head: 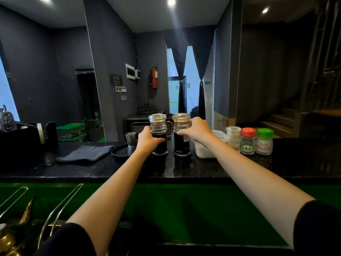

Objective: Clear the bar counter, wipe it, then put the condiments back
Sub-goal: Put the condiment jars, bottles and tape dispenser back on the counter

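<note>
Two glass sauce dispensers with dark liquid stand side by side on the black bar counter (184, 169). My left hand (147, 139) is wrapped around the left dispenser (158, 126). My right hand (195, 129) grips the right dispenser (181, 145) near its neck. Both bottles rest on the counter. A folded dark grey cloth (86, 153) lies to the left. To the right stand a white lidded tub (204, 150), a clear jar (233, 136), a red-capped shaker (248, 141) and a green-capped shaker (264, 142).
A black round plate (120, 151) with a steel jigger (131, 140) sits just left of my left hand. A black box (18, 143) stands at the far left. Metal tongs and a brass pot (16, 235) lie below the green counter front.
</note>
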